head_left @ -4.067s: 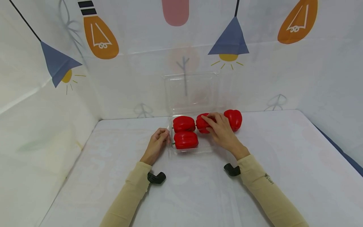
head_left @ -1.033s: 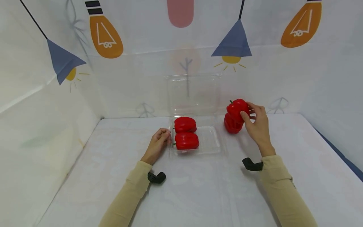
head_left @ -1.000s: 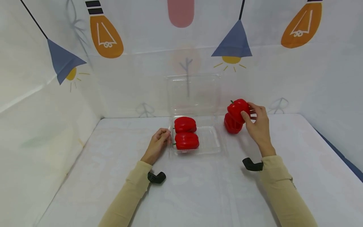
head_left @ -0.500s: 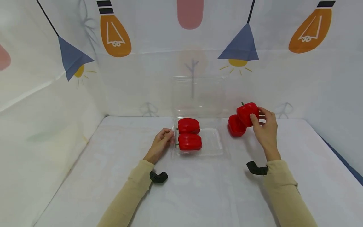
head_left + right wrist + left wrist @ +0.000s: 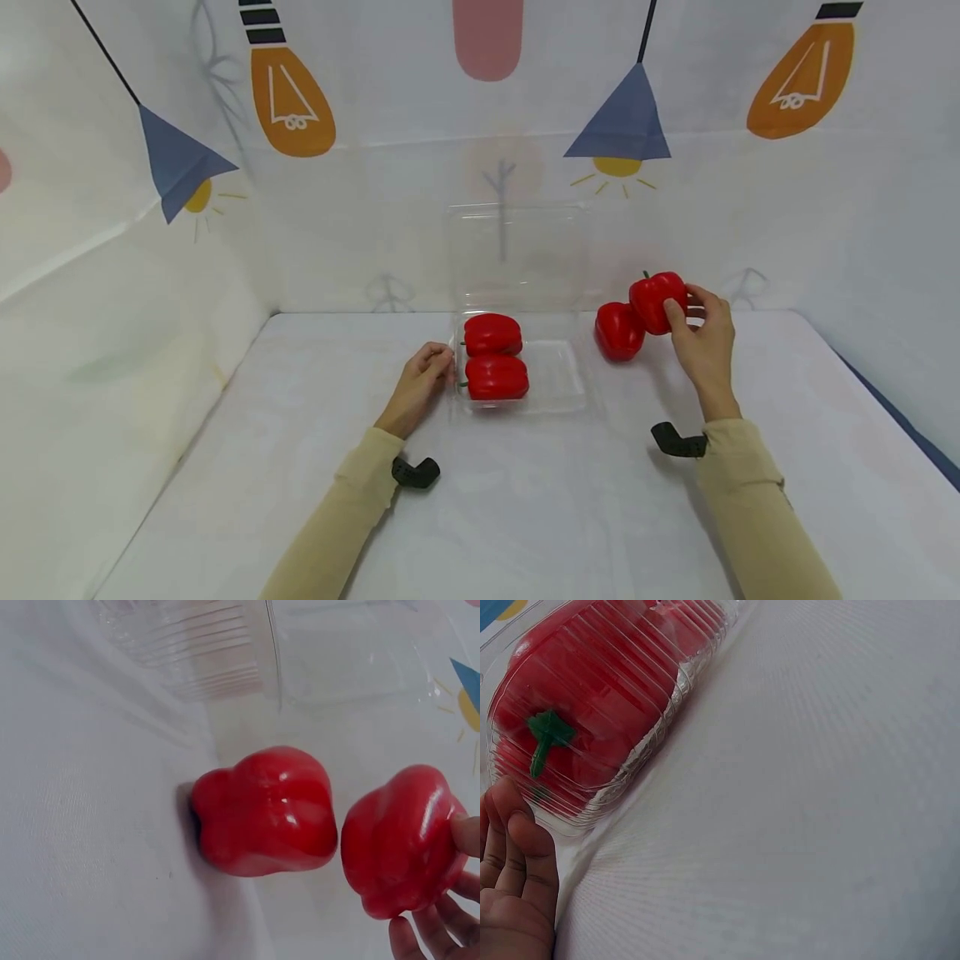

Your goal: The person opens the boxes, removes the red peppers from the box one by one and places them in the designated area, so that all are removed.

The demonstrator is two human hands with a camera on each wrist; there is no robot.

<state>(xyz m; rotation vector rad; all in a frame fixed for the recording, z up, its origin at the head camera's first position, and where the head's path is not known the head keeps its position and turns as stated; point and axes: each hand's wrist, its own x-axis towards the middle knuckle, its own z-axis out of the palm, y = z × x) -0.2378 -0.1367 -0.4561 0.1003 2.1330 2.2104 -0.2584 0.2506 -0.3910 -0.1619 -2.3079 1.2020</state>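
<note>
In the head view my right hand grips a red bell pepper from its right side, thumb in front and fingers behind. The pepper is raised at the back of the table, green stem up. Another red bell pepper rests on the table just left of it. My left hand pinches the left rim of a clear plastic clamshell box; the fingertips show at the box corner in the left wrist view. In the box's left half lie two red bell peppers, a rear one and a front one, stems to the left.
The box's clear lid stands up against the white printed backdrop. A white cloth covers the table, and the backdrop meets its back edge. A black wrist camera sits at each cuff.
My right hand has lifted a pepper out of the box's right side and carried it right, beside the table pepper. That pepper has turned slightly. My left hand has stayed at the rim.
</note>
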